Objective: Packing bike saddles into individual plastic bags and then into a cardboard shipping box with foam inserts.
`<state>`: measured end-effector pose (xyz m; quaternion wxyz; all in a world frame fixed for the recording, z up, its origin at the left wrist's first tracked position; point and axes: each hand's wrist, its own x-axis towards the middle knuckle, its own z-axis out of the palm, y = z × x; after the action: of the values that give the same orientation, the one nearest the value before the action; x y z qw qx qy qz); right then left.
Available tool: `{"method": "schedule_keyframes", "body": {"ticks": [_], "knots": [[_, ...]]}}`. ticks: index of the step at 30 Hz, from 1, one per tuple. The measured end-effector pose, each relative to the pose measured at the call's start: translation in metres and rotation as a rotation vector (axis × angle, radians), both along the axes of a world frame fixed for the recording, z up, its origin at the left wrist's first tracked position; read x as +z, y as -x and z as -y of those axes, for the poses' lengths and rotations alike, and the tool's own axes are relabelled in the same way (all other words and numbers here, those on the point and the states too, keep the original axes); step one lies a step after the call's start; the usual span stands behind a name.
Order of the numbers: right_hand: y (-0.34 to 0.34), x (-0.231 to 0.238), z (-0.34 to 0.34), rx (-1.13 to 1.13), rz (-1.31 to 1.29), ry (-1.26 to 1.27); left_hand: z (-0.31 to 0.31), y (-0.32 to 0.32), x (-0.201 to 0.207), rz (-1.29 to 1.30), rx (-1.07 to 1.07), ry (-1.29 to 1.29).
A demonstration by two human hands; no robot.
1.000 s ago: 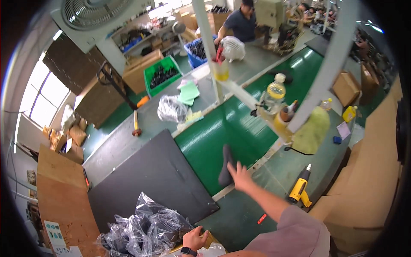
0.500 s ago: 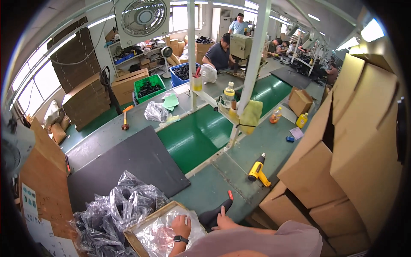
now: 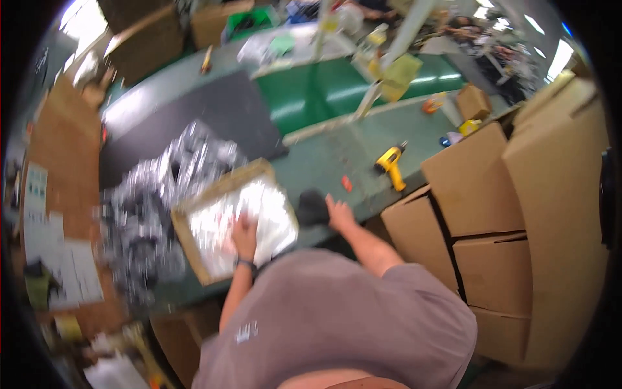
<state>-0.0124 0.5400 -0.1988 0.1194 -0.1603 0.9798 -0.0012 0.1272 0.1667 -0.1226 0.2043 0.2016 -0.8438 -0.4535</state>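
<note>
A black, saddle-shaped piece (image 3: 313,206) lies near the front edge of the bench. My right hand (image 3: 339,214) grips its right side, fingers on the edge. My left hand (image 3: 244,235) is over a shallow cardboard box (image 3: 189,249) holding clear plastic bags (image 3: 269,211); motion smears its fingers, so whether they pinch a bag is unclear. Just past the black piece lies a small red object (image 3: 346,184). Left of the box is a heap of dark pieces wrapped in clear plastic (image 3: 146,223).
A yellow heat gun (image 3: 391,166) lies on the bench at the right. Stacked cardboard boxes (image 3: 470,188) rise along my right side. A dark mat (image 3: 220,113) and a green belt (image 3: 311,94) are beyond the box. A brown board (image 3: 61,155) stands at the left.
The view has tipped downward, so the bench appears higher and my torso shows. The black piece now looks shorter and the red object lies apart from it. Both hands stay near their things.
</note>
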Motion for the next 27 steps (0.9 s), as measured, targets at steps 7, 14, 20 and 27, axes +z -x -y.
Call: {"method": "schedule_keyframes", "body": {"ticks": [7,14,20,27], "knots": [[-0.055,0.030,-0.066,-0.890,1.311,1.498,-0.007,-0.018,0.019,0.124,-0.243,0.179],[-0.110,0.002,-0.086,-1.371,1.641,1.588,-0.040,-0.025,-0.017,0.414,-0.102,0.492],[-0.088,0.009,-0.070,-1.280,1.423,1.427,-0.068,0.006,-0.033,0.165,-0.120,0.176],[-0.020,0.038,-0.071,-1.083,1.317,1.177,-0.064,0.048,-0.114,0.586,0.067,-0.043]]}}
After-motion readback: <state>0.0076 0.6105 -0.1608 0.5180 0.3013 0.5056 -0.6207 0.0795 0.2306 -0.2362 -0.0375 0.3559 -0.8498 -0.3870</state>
